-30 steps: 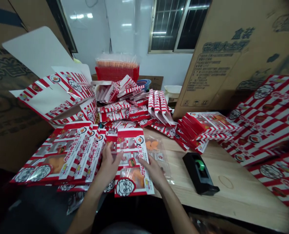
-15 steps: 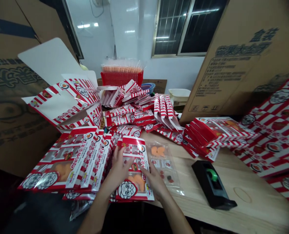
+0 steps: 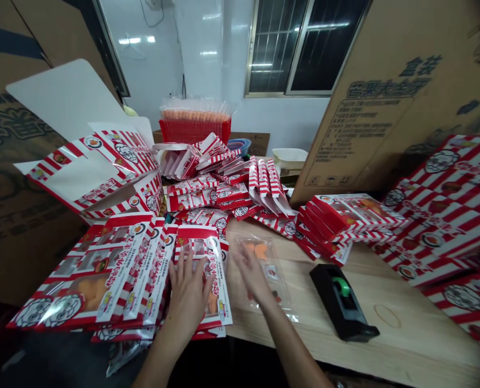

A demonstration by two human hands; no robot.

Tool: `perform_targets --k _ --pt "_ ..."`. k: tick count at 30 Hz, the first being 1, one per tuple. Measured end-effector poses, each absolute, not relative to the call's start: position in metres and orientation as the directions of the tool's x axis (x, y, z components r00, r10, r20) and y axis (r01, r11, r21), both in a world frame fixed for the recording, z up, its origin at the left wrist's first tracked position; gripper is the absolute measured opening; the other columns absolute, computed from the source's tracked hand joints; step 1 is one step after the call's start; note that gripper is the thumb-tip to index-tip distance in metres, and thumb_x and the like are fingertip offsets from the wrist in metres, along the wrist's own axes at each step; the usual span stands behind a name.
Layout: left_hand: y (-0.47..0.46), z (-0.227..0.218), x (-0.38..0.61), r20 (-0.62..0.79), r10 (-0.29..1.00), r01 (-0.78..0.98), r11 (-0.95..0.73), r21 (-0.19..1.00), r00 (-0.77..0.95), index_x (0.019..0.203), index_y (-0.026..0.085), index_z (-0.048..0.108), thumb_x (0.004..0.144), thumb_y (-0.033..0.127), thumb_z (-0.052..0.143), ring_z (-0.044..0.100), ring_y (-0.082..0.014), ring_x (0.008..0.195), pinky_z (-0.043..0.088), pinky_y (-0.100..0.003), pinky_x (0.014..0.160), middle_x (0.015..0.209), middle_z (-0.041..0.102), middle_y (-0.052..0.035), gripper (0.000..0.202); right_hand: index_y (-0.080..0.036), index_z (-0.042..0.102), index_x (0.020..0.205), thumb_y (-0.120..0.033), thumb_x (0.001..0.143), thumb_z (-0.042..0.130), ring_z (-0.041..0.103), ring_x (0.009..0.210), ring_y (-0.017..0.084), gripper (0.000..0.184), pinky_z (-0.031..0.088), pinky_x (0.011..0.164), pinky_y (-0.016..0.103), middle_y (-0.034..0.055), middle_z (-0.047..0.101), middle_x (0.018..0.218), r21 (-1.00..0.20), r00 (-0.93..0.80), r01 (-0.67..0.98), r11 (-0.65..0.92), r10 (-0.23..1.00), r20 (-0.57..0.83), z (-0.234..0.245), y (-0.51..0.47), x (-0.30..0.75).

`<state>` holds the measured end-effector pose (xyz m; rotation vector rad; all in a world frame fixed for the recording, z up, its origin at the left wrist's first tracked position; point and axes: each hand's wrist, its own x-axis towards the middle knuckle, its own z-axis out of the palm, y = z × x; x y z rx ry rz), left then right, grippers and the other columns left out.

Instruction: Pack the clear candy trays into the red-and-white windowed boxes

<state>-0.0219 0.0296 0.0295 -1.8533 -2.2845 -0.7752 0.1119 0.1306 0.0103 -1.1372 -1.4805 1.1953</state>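
Observation:
My left hand (image 3: 189, 291) lies with fingers spread on the front of a red-and-white striped box (image 3: 220, 283) with clear windows. Orange pieces show through the box's lower window. Just right of it, my right hand (image 3: 251, 272) hovers at a clear plastic pack (image 3: 271, 275), its fingers extended and blurred by motion. Orange pieces and small printed packets lie inside the pack, which my hand partly covers. Whether that hand touches the pack I cannot tell. Left of the box leans a row of similar filled boxes (image 3: 114, 269).
A black tape dispenser (image 3: 341, 302) with green tape and a rubber band (image 3: 388, 316) are on the wooden table (image 3: 304, 323). Striped boxes (image 3: 353, 215) are stacked at right, others heaped behind. Large cartons (image 3: 357, 113) flank the table. A red basket (image 3: 195, 131) stands at the back.
The box under my left hand has shifted left against the row of boxes. My right hand has left its edge and moved over the plastic pack. The view has turned slightly right.

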Motion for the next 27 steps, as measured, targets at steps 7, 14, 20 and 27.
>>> perform_targets --k 7,14,20,27 --pt "0.015 0.041 -0.010 0.383 0.919 0.923 -0.063 0.380 -0.095 0.119 0.021 0.056 0.089 0.026 0.045 0.028 -0.0329 0.136 0.020 -0.063 0.107 0.137 0.046 -0.0145 0.031 -0.016 0.058 0.095 -0.028 0.074 0.052 0.036 0.119 0.031 0.025 0.023 0.102 0.049 0.0181 0.047 0.119 -0.835 0.170 0.464 0.294 0.896 0.410 0.051 0.249 0.169" --pt "0.004 0.055 0.008 0.304 0.952 0.832 -0.188 0.522 0.025 0.118 0.026 0.056 0.090 0.026 0.045 0.035 -0.0287 0.133 0.029 -0.057 0.108 0.135 0.050 -0.0088 0.031 -0.016 0.059 0.074 -0.019 0.074 0.048 0.053 0.092 0.028 0.011 0.037 0.086 0.045 0.0148 0.060 0.094 -0.688 0.191 0.637 0.348 0.793 0.578 0.053 0.278 0.182" --pt "0.009 0.072 0.005 0.329 0.944 0.696 -0.236 0.678 0.000 0.112 0.026 0.058 0.092 0.024 0.041 0.044 -0.0233 0.125 0.037 -0.047 0.104 0.128 0.055 -0.0072 0.026 -0.009 0.061 0.094 -0.040 0.089 0.033 0.055 0.093 0.029 0.042 0.038 0.087 0.046 0.0207 0.061 0.096 -0.614 0.384 0.722 0.318 0.554 0.739 0.099 0.222 0.249" --pt "0.028 0.103 0.019 0.422 0.906 0.461 -0.386 0.799 0.027 0.127 0.028 0.046 0.089 0.023 0.050 0.041 -0.0214 0.129 0.030 -0.041 0.110 0.137 0.048 -0.0054 0.039 -0.030 0.068 0.087 -0.048 0.078 0.059 0.059 0.070 0.022 0.022 0.044 0.065 0.036 0.0053 0.067 0.083 -0.617 0.137 0.643 0.453 0.725 0.675 0.170 0.138 0.305"
